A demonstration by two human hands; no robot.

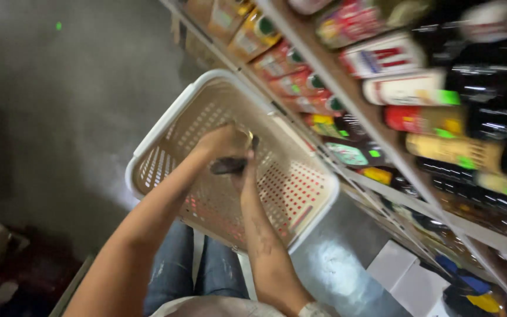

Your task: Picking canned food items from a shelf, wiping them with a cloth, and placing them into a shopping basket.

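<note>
Both my arms reach down into a beige perforated plastic basket [165,117] that stands on the floor in front of my knees. My left hand [223,144] is curled, knuckles up, over a small dark object [228,166] near the basket's middle. My right hand [246,174] meets it from below, fingers against the same dark object. Motion blur hides what the object is; a glassy glint shows just beside my left hand's fingers.
Tilted shop shelves [382,135] along the right hold several bottles, jars and colourful packets close to the basket's far rim. Grey floor [71,105] lies to the left. White boxes [406,276] sit at the lower right. My jeans-clad legs [198,270] are below the basket.
</note>
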